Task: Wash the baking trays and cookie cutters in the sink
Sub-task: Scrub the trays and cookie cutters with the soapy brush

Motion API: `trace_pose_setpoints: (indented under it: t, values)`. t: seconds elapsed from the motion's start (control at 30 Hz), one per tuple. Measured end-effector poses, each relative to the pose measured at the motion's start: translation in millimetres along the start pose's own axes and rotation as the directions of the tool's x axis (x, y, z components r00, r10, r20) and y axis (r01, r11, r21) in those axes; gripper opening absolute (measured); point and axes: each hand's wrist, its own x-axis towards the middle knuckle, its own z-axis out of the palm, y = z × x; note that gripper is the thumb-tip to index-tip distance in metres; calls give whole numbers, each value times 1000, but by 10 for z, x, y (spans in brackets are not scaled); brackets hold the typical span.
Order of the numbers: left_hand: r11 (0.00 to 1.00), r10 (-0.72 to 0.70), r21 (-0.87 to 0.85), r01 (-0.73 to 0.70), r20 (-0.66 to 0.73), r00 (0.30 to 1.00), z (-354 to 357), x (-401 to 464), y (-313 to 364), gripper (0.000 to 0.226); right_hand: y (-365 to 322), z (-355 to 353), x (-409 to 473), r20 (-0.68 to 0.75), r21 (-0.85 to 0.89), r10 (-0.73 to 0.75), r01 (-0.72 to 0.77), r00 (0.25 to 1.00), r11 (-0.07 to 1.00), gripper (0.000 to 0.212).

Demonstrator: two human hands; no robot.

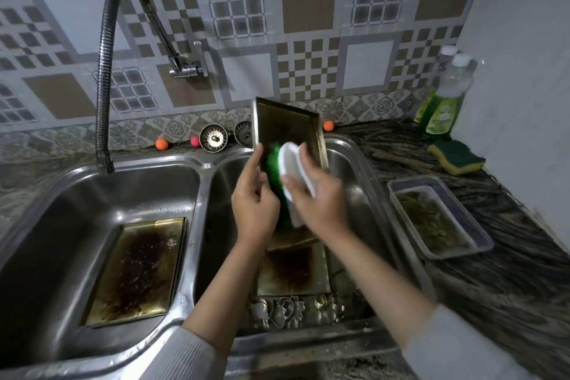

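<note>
In the left basin a flat rectangular gold metal tray (135,271), burnt dark in the middle, lies wet. Over the right basin, the left hand (254,197) grips the edge of a tilted stained metal baking tray (285,123); it looks stiff, thin and probably slippery, best held by the rim. The right hand (317,194) clasps a white-backed green scrubbing brush (291,170) against it. Metal cookie cutters (290,310) lie below.
</note>
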Motion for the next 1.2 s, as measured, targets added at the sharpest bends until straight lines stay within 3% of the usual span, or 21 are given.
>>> trace_pose_setpoints:
  t: [0.1, 0.27, 0.4, 0.47, 0.57, 0.67, 0.73, 0.83, 0.93, 1.03, 1.1, 1.2]
  values:
    - [998, -51, -36, 48, -111, 992, -122, 170, -57, 53, 189, -72, -209, 57, -18, -23, 24, 998, 1000, 65]
    - [997, -5, -76, 0, -66, 998, -30, 76, 81, 48, 269, -209, 174, -179, -97, 109, -128, 978, 987, 63]
    - [991, -73, -118, 65, -71, 995, -20, 163, 9, 50, -14, 66, -212, 13, -35, -79, 80, 997, 996, 64]
    - [993, -71, -99, 60, -111, 991, -84, 224, -17, 48, 66, -29, -302, 82, -2, -62, 62, 995, 998, 65]
    - [994, -54, -100, 42, -116, 992, -138, 184, -36, 47, 252, -276, 88, -44, -126, 45, -51, 998, 991, 62]
    - [995, -38, -95, 42, 42, 998, -71, 45, -40, 51, 117, -328, 579, -164, -163, 51, -78, 985, 984, 62]
    - [997, -18, -78, 25, 92, 996, 8, -10, -26, 52, -120, -162, 696, -92, -118, 52, -63, 994, 991, 63]
    - [986, -98, -142, 93, -29, 995, -42, 141, -78, 46, -227, 74, 431, 127, -85, -71, 83, 989, 993, 65]
    - [995, -78, -77, 67, -140, 987, -321, 366, -151, 51, 19, -60, 147, 231, 23, 0, -6, 973, 1000, 62]
    - [999, -11, -46, 2, -186, 982, -582, 465, -124, 53, 166, -418, 154, 90, 48, 109, -114, 990, 992, 60]
    - [999, -10, -41, 1, -206, 978, -689, 506, -178, 50, 171, -619, 244, -53, 51, 84, -81, 995, 995, 61]
    - [996, -66, -77, 52, -193, 979, -711, 479, -282, 48, 195, -753, 330, -70, 43, 49, -46, 996, 998, 60]
